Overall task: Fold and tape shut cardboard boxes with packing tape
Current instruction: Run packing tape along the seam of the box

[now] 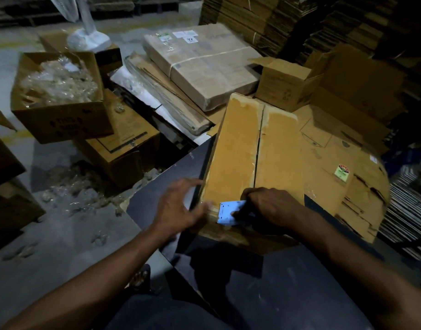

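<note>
- A big brown cardboard box [247, 158] lies on the dark table [288, 294], at the table's far edge, with its near end close to the middle of the table.
- Its two top flaps are folded down flat. They meet in a long seam [258, 148] that runs away from the person.
- Shiny clear tape seems to lie along the near part of that seam and around the near left corner of the box. It is dim, so I cannot tell how far the tape goes.
- The right hand [269, 206] has its fingers curled and clamped on a small light blue flat tool [228, 211]. The tool is pressed on the near end of the box top. It looks like a tape cutter or a smoother, but I cannot tell which.
- The left hand [178, 206] has its fingers straight and a bit apart. It rests at the near left corner of the box and looks a little blurry.
- My guess is the folding is done and the taping of this box is almost done. What is left is to press the tape end down and cut it.
- More flat brown cardboard [335, 167] lies under and to the right of the box, so more boxes may wait to be folded.
- An open brown box full of crumpled clear plastic [59, 96] sits off the table to the left.
</note>
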### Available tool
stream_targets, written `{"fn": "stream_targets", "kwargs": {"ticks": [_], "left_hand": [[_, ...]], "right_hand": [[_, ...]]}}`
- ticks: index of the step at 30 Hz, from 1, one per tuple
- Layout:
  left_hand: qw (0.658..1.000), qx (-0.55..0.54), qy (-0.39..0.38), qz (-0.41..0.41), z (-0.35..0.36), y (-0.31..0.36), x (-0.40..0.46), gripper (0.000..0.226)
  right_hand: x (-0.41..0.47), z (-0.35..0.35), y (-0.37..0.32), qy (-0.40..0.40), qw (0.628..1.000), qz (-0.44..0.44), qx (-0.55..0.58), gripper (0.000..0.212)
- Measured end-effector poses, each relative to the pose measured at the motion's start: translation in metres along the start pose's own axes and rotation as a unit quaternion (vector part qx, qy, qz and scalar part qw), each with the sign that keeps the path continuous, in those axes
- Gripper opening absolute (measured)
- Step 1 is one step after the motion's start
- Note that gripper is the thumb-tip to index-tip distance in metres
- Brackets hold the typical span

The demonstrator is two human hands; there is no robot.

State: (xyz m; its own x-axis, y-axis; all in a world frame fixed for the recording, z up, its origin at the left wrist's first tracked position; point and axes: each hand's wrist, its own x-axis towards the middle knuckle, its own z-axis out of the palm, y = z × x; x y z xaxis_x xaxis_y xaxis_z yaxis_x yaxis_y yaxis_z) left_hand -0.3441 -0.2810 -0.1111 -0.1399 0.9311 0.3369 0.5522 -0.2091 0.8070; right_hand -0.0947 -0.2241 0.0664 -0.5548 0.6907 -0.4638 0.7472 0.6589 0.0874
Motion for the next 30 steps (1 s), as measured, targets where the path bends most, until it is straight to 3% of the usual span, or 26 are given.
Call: {"fn": "stream_targets", "kwargs": {"ticks": [1, 3, 7, 10, 12, 15, 21, 24, 25, 28, 30], "left_hand": [[0.987, 0.062, -0.057, 0.136, 0.005, 0.015, 0.0, 0.061], [0.927, 0.213, -0.127, 0.28, 0.022, 0.005, -0.006, 0.076], [0.879, 0.281, -0.106, 0.372, 0.029, -0.025, -0.006, 0.056], [0.876, 0.259, -0.094, 0.396, 0.028, -0.02, -0.003, 0.052], [0.874, 0.264, -0.096, 0.398, 0.03, -0.026, -0.003, 0.062], [0.871, 0.271, -0.109, 0.396, 0.028, -0.033, 0.0, 0.074], [0.879, 0.266, -0.123, 0.375, -0.014, -0.051, 0.038, 0.065], [0.85, 0.332, -0.149, 0.381, -0.022, -0.04, 0.056, 0.086], [0.845, 0.325, -0.155, 0.396, -0.01, -0.03, 0.053, 0.085], [0.855, 0.256, -0.169, 0.418, 0.028, -0.016, 0.035, 0.053], [0.864, 0.238, -0.17, 0.41, 0.032, -0.022, 0.03, 0.048]], "right_hand": [[0.002, -0.001, 0.001, -0.003, 1.0, -0.004, -0.003, 0.051], [0.003, -0.009, -0.004, -0.024, 1.0, -0.004, 0.011, 0.045], [-0.005, -0.019, -0.012, -0.037, 0.999, 0.012, -0.028, 0.035], [-0.03, -0.021, 0.01, -0.083, 0.994, 0.062, -0.04, 0.029], [-0.046, -0.02, 0.024, -0.101, 0.991, 0.078, -0.045, 0.03], [-0.053, -0.015, 0.028, -0.092, 0.991, 0.078, -0.053, 0.03], [-0.019, -0.011, 0.011, -0.045, 0.998, 0.049, -0.002, 0.037], [-0.002, -0.014, -0.002, -0.046, 0.998, 0.035, -0.017, 0.048], [0.0, -0.016, -0.004, -0.047, 0.998, 0.028, -0.019, 0.047], [-0.005, -0.021, 0.0, -0.053, 0.998, 0.03, -0.014, 0.048], [-0.012, -0.017, 0.004, -0.06, 0.998, 0.031, -0.013, 0.048]]}}
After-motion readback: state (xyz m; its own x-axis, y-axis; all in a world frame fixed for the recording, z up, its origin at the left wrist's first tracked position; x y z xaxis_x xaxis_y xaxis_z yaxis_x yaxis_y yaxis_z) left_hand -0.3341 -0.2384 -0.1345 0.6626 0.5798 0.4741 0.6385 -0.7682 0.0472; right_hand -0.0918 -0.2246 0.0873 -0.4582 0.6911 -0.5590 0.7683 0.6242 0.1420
